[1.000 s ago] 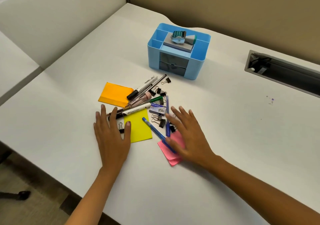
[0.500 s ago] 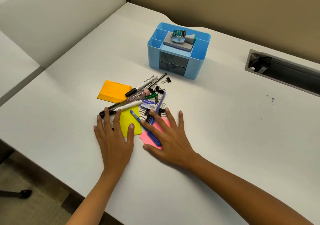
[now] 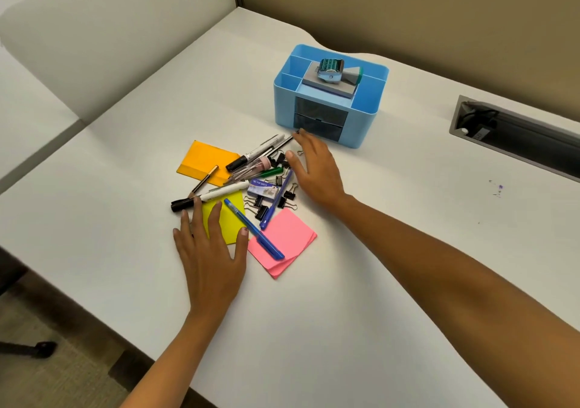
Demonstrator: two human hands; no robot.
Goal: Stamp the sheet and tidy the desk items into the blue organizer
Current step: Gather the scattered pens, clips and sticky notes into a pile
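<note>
Along pile (image 3: pixel 263 189) edges, left hand (image 3: pixel 210 260) flat, right hand (image 3: pixel 317 169) beside organizer (image 3: pixel 364 125)

I see a white desk (image 3: pixel 408 266) with a curved back edge, tan partition wall (image 3: pixel 408 15) behind it, grey cable slot (image 3: pixel 514 137) to my right, pale divider panel (image 3: pixel 110 31) left, brown carpet (image 3: pixel 62 373) below, a black chair caster (image 3: pixel 42 348) on it

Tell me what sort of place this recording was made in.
Most likely an office cubicle: a white desk backed by a tan partition panel, a cable slot set into it, and a blue organizer beside loose pens, binder clips and sticky notes.
</note>
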